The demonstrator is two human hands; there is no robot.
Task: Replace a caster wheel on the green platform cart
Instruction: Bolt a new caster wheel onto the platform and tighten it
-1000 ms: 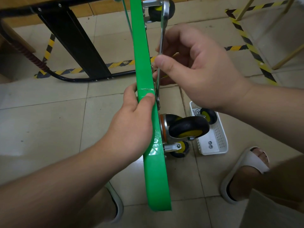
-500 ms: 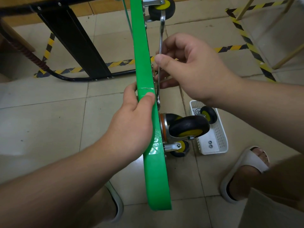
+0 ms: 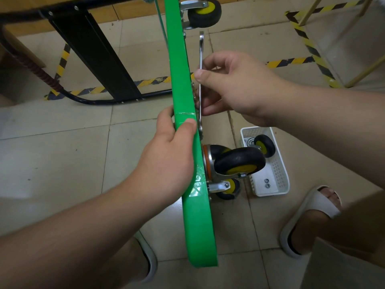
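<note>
Cart (image 3: 200,226) stands on edge on the floor. Left hand (image 3: 166,163) grips its rim beside a mounted caster wheel (image 3: 239,161); a basket (image 3: 279,184) lies nearby. Farther, right hand (image 3: 235,88) pinches a wrench (image 3: 201,49) along the underside.

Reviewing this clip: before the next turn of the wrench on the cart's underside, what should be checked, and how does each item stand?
1. Cart steadied: left hand grips the edge of the green platform, which stands on its side: ok.
2. Tool held: right hand pinches the wrench mid-shank: ok.
3. Wrench head seated on a fastener: its lower end lies close against the platform, contact unclear: cannot tell.
4. Swing room: the wrench's upper end is apart from the far caster: ok.
5. Hardware kept: two nuts lie in the white basket with a spare wheel: ok.
6. Toes covered: open slipper near the cart: not ok.
</note>
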